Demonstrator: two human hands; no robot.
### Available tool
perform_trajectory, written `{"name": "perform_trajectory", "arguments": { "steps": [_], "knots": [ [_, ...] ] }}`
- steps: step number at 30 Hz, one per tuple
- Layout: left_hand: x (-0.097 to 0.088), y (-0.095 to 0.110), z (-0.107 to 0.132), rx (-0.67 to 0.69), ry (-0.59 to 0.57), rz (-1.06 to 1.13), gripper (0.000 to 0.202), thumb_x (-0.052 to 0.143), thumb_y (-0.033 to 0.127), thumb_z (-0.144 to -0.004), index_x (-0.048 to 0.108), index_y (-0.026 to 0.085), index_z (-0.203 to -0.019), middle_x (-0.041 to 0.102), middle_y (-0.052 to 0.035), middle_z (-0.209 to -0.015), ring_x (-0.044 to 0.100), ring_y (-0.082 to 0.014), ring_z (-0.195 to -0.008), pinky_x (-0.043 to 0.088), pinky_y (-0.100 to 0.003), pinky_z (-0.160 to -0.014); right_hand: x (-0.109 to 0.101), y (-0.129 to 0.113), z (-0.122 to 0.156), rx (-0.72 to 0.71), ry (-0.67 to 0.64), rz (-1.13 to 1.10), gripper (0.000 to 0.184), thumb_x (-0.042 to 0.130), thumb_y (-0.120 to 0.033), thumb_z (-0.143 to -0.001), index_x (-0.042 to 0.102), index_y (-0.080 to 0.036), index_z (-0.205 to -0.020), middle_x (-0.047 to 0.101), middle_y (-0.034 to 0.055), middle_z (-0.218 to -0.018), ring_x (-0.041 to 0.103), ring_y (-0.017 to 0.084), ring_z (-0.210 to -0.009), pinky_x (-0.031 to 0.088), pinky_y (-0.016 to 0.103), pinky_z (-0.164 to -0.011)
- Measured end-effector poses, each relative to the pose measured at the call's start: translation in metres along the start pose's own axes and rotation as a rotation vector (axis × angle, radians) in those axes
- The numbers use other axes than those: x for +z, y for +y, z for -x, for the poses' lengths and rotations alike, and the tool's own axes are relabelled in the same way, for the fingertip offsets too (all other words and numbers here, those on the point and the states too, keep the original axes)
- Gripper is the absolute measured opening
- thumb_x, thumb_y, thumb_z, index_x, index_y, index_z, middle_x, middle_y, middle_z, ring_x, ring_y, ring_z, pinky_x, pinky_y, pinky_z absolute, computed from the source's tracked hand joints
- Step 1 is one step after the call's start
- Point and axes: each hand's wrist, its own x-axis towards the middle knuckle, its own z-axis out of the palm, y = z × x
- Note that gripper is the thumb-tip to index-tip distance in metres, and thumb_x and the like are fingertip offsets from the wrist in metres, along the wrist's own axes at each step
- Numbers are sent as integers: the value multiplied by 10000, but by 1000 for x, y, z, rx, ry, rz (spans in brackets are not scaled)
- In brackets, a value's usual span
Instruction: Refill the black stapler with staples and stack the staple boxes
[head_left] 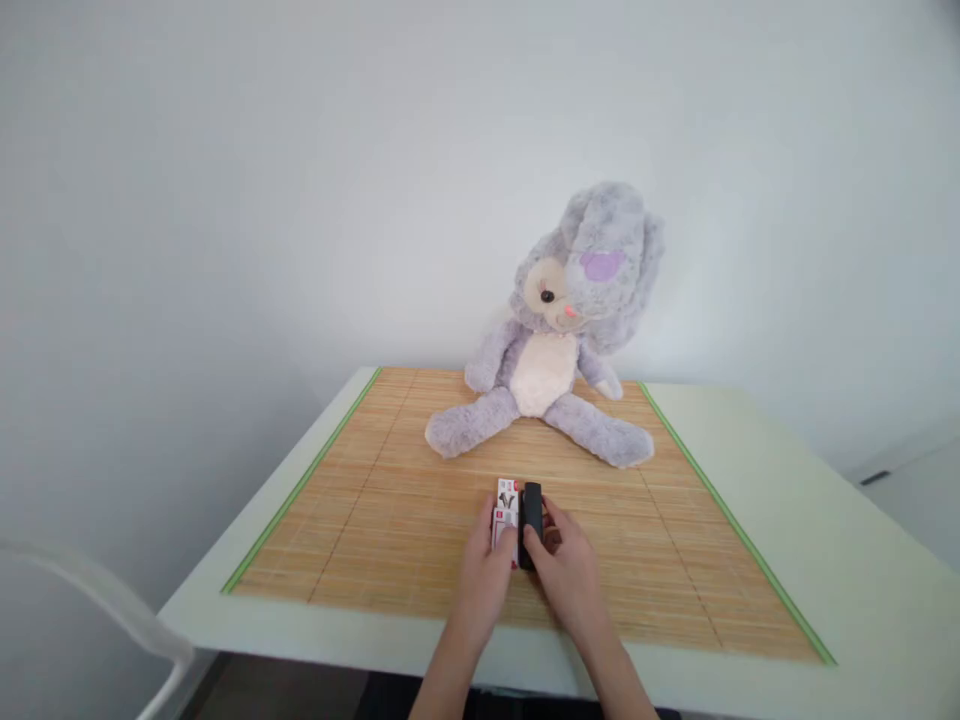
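Note:
Two small white-and-red boxes (507, 493) sit end to end near the front middle of the mat. The farther one carries a dark printed picture. My left hand (487, 565) is closed around their left side, its thumb over the nearer box. Right beside them stands a black oblong thing (532, 515), shaped like a stapler. My right hand (566, 570) grips it from the right, thumb on its near end and fingers curled along the far side. A narrow gap separates it from the boxes. My fingertips are partly hidden.
A grey-lilac plush rabbit (544, 370) sits at the back of the bamboo mat (405, 500), legs spread towards me. The green-edged mat lies on a white table (795, 480) against a wall. A blurred white curved thing (112, 600) is at lower left.

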Motion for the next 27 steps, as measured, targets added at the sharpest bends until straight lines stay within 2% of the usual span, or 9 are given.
{"name": "perform_trajectory", "arguments": {
  "steps": [3, 6, 9, 11, 14, 17, 22, 24, 27],
  "knots": [
    [4, 4, 14, 170, 159, -413, 786, 676, 386, -842, 410, 156, -1545, 482, -174, -1537, 418, -334, -1454, 296, -481, -1231, -17, 14, -5, 26, 57, 43, 496, 622, -414, -903, 662, -163, -1330, 717, 81, -970, 630, 218, -734, 523, 347, -689],
    [3, 7, 24, 233, 232, -654, 670, 685, 337, -832, 491, 185, -1455, 587, -155, -1359, 543, -334, -1303, 417, -484, -1116, -34, 30, -7, 30, 110, 44, 504, 605, -464, -925, 655, -178, -1337, 699, 80, -1016, 617, 217, -760, 518, 356, -719],
    [-4, 8, 29, 225, 204, -700, 438, 642, 303, -869, 599, 239, -1301, 650, -93, -1219, 646, -275, -1110, 504, -405, -973, -42, 40, -6, 24, 121, 24, 516, 602, -494, -930, 652, -186, -1340, 691, 78, -1029, 610, 219, -774, 518, 359, -728],
    [-13, 6, 30, 241, 209, -698, 369, 629, 319, -891, 633, 261, -1255, 668, -68, -1188, 666, -252, -1059, 518, -372, -931, -42, 42, -6, 24, 114, 7, 520, 610, -498, -926, 653, -184, -1337, 690, 78, -1024, 610, 220, -785, 521, 361, -740],
    [-31, 3, 25, 281, 286, -706, 368, 630, 354, -903, 653, 266, -1260, 679, -57, -1184, 665, -246, -1069, 519, -363, -944, -39, 42, -6, 48, 122, -34, 545, 629, -507, -909, 652, -180, -1344, 694, 81, -1012, 613, 224, -794, 526, 364, -743],
    [-46, 3, 9, 274, 325, -749, 363, 619, 378, -918, 680, 259, -1255, 681, -61, -1180, 663, -248, -1046, 513, -382, -960, -39, 41, -6, 58, 126, -41, 553, 649, -505, -893, 663, -174, -1336, 691, 83, -995, 613, 227, -794, 524, 365, -735],
    [-51, 6, -22, 287, 333, -768, 358, 602, 373, -930, 706, 263, -1253, 663, -68, -1163, 649, -246, -1053, 505, -385, -965, -39, 43, -8, 48, 128, -66, 581, 661, -501, -883, 660, -154, -1348, 683, 79, -976, 603, 208, -748, 516, 345, -679],
    [-51, 7, -22, 305, 366, -760, 357, 595, 402, -933, 710, 266, -1242, 653, -68, -1166, 642, -253, -1071, 504, -391, -965, -38, 44, -8, 48, 125, -77, 601, 663, -505, -882, 646, -154, -1370, 682, 73, -969, 595, 198, -725, 510, 335, -653],
    [-55, 3, -6, 290, 412, -749, 342, 581, 441, -938, 699, 248, -1194, 654, -70, -1139, 646, -265, -1046, 508, -404, -937, -38, 46, -8, 45, 126, -69, 611, 670, -509, -882, 640, -154, -1380, 676, 69, -968, 590, 193, -714, 507, 329, -638]
  ]
}}
